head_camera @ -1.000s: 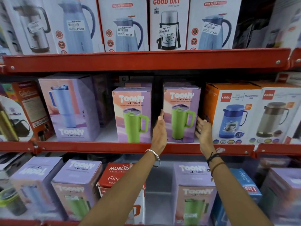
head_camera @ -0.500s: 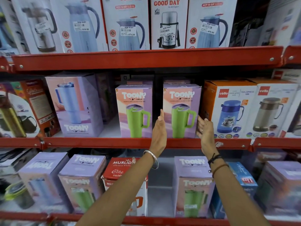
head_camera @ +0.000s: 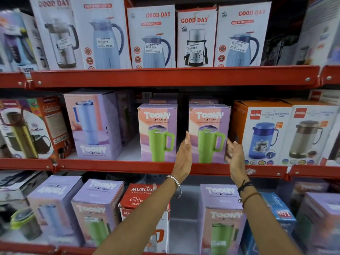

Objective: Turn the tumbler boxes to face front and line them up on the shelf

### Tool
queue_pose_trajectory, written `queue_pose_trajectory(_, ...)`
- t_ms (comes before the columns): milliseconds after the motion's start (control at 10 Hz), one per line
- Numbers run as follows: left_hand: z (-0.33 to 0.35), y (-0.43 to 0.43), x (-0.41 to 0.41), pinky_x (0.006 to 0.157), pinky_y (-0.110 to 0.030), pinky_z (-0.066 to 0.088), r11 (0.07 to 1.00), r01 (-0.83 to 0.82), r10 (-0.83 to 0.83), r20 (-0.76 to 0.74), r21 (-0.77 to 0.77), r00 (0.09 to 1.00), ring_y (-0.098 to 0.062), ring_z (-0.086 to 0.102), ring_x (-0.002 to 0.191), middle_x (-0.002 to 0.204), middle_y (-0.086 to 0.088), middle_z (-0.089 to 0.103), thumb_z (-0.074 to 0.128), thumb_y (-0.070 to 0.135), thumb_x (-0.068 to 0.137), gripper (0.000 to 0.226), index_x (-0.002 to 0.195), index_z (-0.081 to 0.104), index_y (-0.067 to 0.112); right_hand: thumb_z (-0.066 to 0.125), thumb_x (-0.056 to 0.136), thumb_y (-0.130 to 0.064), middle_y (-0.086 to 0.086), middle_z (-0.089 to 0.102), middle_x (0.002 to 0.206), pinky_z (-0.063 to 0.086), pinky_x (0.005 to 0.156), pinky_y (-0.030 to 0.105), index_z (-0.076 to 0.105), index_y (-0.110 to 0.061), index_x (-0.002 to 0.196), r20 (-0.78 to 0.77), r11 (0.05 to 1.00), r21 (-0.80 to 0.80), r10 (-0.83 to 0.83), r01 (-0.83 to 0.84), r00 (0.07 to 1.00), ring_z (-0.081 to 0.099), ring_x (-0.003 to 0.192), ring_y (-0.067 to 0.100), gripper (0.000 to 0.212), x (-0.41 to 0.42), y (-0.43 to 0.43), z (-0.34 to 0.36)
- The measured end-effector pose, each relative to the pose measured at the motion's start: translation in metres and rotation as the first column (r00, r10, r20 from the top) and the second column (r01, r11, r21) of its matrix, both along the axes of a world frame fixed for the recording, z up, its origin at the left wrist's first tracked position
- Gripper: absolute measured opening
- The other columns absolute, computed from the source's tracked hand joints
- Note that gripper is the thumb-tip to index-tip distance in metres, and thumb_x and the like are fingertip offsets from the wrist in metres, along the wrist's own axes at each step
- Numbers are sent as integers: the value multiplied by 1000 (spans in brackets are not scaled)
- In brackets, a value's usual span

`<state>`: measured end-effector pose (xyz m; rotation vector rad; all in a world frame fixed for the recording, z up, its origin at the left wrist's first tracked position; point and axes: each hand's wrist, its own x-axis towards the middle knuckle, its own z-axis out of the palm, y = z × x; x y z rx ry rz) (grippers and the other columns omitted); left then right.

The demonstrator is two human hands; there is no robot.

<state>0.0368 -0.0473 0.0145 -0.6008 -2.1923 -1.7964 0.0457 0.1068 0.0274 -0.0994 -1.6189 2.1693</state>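
Observation:
Two Toony tumbler boxes with green mugs stand facing front on the middle red shelf (head_camera: 128, 167): the left green box (head_camera: 158, 133) and the right green box (head_camera: 209, 134), a dark gap between them. My left hand (head_camera: 184, 153) is flat and upright at the right box's left edge. My right hand (head_camera: 234, 153) is spread at that box's right edge, fingers apart, slightly off the box. Further left a larger Toony box with a blue tumbler (head_camera: 93, 126) stands angled, its side showing.
Orange and white Cello flask boxes (head_camera: 265, 133) crowd the right box's right side. A box with a gold flask (head_camera: 27, 129) is at the far left. Good Day jug boxes (head_camera: 150, 39) fill the upper shelf. Several Toony boxes (head_camera: 220, 218) and a red Murlidhar box (head_camera: 139, 199) stand below.
Both hands stay on either side of the right green box. My right hand has come a little away from its edge. The camera tilted upward slightly.

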Motion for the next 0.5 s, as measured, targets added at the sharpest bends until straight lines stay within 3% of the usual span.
queue_pose_trajectory(200, 0, 1, 3, 115, -23, 4, 1000, -9, 9, -7, -15, 1000, 6, 6, 138, 150, 22, 6, 7, 86, 71, 93, 149, 3, 35, 17, 101, -24, -3, 45, 133, 36, 98, 31, 38, -11, 140, -28, 1000, -10, 5, -5, 1000, 44, 117, 13, 47, 1, -1, 0)
queue_pose_trajectory(300, 0, 0, 2, 117, -26, 4, 999, -11, 11, 0, -35, 1000, 4, 5, 140, 152, 21, 6, 7, 86, 71, 93, 149, 3, 35, 18, 100, -30, -3, 45, 138, 34, 107, 31, 38, -14, 141, -23, 999, 46, -8, 9, 1000, 42, 128, 14, 48, -3, -1, -7)
queue_pose_trajectory(400, -5, 1, 0, 120, -34, 2, 1000, -29, 28, -30, -6, 999, -2, 2, 145, 159, 13, 3, 9, 85, 72, 91, 149, 3, 36, 29, 93, -51, -6, 47, 142, 27, 117, 40, 49, -33, 131, -52, 991, 91, -90, 94, 995, 41, 135, 15, 47, -7, -3, -16)
queue_pose_trajectory(500, -8, 1, 6, 120, -25, 3, 999, 0, 4, -143, 33, 990, 5, 1, 144, 161, 12, 4, 12, 80, 79, 86, 150, 8, 31, 27, 100, -38, -3, 38, 151, 21, 113, 25, 37, -22, 143, -137, 924, 272, -239, 268, 961, 30, 136, 6, 47, 1, -11, -18)
